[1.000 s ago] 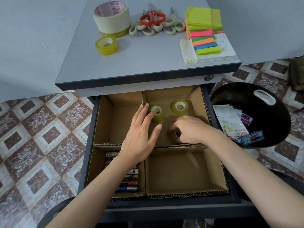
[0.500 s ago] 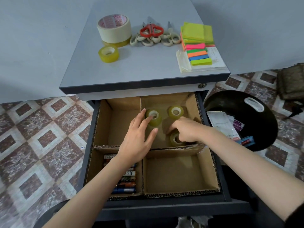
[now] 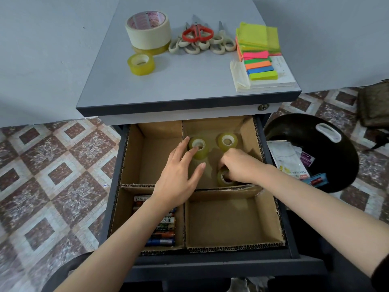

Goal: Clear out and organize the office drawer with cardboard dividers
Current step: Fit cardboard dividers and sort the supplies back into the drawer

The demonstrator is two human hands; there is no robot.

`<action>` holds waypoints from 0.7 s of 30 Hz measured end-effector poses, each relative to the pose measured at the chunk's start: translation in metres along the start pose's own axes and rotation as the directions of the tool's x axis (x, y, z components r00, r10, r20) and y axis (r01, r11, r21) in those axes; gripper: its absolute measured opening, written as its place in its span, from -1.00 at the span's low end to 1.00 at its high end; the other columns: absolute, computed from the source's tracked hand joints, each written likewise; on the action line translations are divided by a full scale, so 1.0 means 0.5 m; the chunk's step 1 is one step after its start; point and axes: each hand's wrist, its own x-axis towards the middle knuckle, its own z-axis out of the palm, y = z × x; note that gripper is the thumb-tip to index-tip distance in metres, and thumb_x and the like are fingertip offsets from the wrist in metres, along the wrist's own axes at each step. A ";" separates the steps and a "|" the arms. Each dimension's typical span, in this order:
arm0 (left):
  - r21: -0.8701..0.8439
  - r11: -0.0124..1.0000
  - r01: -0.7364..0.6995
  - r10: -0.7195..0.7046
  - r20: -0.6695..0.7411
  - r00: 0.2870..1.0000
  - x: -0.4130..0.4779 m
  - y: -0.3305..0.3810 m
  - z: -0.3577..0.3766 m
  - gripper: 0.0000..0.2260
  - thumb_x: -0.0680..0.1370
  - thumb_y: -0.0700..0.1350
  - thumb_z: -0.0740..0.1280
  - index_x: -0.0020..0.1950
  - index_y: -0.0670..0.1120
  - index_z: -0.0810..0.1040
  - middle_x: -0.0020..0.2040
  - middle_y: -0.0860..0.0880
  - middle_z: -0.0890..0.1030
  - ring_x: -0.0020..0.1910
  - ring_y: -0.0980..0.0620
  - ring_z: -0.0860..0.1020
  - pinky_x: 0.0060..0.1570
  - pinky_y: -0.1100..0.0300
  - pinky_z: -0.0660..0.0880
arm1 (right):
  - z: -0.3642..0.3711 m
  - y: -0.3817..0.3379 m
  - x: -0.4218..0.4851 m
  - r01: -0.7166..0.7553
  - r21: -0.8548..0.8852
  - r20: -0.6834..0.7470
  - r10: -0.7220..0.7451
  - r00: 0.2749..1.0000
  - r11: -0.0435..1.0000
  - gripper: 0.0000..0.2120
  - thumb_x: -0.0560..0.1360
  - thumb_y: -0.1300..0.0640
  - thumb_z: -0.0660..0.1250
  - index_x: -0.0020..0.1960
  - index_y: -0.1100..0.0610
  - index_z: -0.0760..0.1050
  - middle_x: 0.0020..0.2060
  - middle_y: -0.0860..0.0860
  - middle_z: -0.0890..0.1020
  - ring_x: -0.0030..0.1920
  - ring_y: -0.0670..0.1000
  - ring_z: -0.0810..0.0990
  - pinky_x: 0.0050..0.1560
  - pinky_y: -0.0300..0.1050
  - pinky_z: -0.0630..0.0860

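Surroundings. Noted on the tabletop (image 3: 189,87) above the drawer (image 3: 210,268): a wide masking tape roll (image 3: 147,28) stacked on a yellowish roll, a small clear tape roll (image 3: 141,64) just in front of it, a heap of scissors (image 3: 197,42) with one red-handled pair on top, and sticky notes (image 3: 257,37) with coloured index flags (image 3: 261,67) on a paper pad at the right edge. Noted right of the drawer, on the tiled floor (image 3: 52,175): a black bin (image 3: 311,131) holding packaging scraps. Nothing seen between the hands and the rolls in the drawer; both forearms crossing over the two near compartments, the left one covering part of the batteries (image 3: 163,228).

Task items. Drawer pulled out toward the camera, split by cardboard dividers (image 3: 183,218) into four compartments. Batteries lying flat in the near-left compartment, long axes running left to right, stacked in a row front to back. Three small rolls in the far-right compartment, cores facing up: far-left tape roll (image 3: 200,151), far-right tape roll (image 3: 227,141), near tape roll (image 3: 221,179) against the cross divider, possibly tipped.

Hands. Left hand (image 3: 176,178) flat with fingers spread, fingertips touching the far-left tape roll. Right hand (image 3: 240,165) curled down onto the near tape roll, fingers gripping it.
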 end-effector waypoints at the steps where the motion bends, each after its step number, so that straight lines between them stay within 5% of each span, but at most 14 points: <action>1: 0.001 1.000 0.000 0.000 0.001 1.000 0.000 0.000 0.000 -0.55 0.59 0.11 0.14 0.46 0.00 0.28 0.54 0.07 0.05 0.50 0.08 0.05 0.33 0.27 0.03 | 0.001 0.001 0.001 0.000 0.001 -0.003 0.000 1.000 1.000 -0.79 0.39 0.36 0.31 0.00 0.33 0.58 -0.08 0.21 0.61 -0.09 0.22 0.61 -0.06 0.15 0.57; 8: -0.004 1.000 0.001 -0.001 0.011 1.000 -0.003 0.003 -0.003 -0.55 0.59 0.09 0.16 0.46 0.00 0.27 0.54 0.08 0.05 0.50 0.08 0.05 0.33 0.27 0.06 | -0.019 -0.013 -0.011 -0.010 -0.066 0.051 0.014 0.999 0.998 -0.92 0.40 0.41 0.25 -0.21 0.30 0.48 -0.32 0.11 0.46 -0.30 0.13 0.47 -0.33 -0.02 0.40; 13: 0.004 1.000 0.006 -0.006 0.019 1.000 -0.002 0.002 -0.003 -0.55 0.60 0.10 0.15 0.46 0.00 0.27 0.54 0.08 0.04 0.50 0.08 0.05 0.30 0.30 0.05 | -0.056 -0.022 -0.011 -0.050 0.092 0.204 0.030 0.978 0.994 -0.56 0.40 0.36 0.19 0.25 0.19 0.51 0.08 0.15 0.59 -0.02 0.18 0.60 -0.04 0.08 0.60; 17: 0.006 1.000 0.011 -0.011 0.021 1.000 -0.002 0.003 -0.004 -0.55 0.60 0.09 0.15 0.46 -0.01 0.27 0.54 0.08 0.04 0.50 0.08 0.06 0.34 0.25 0.11 | -0.051 -0.044 -0.023 -0.016 0.105 0.189 -0.004 0.982 0.994 -0.70 0.48 0.20 0.29 0.20 0.13 0.56 0.11 0.09 0.53 0.01 0.14 0.57 0.07 0.04 0.55; 21: 0.007 1.000 0.011 -0.012 0.025 1.000 -0.003 0.006 -0.005 -0.55 0.60 0.10 0.15 0.46 -0.02 0.28 0.54 0.08 0.04 0.50 0.07 0.07 0.37 0.21 0.14 | -0.045 -0.044 -0.033 -0.042 0.064 0.199 0.028 0.980 0.997 -0.68 0.44 0.34 0.22 0.12 0.17 0.60 0.09 0.11 0.55 0.04 0.17 0.56 0.08 0.07 0.55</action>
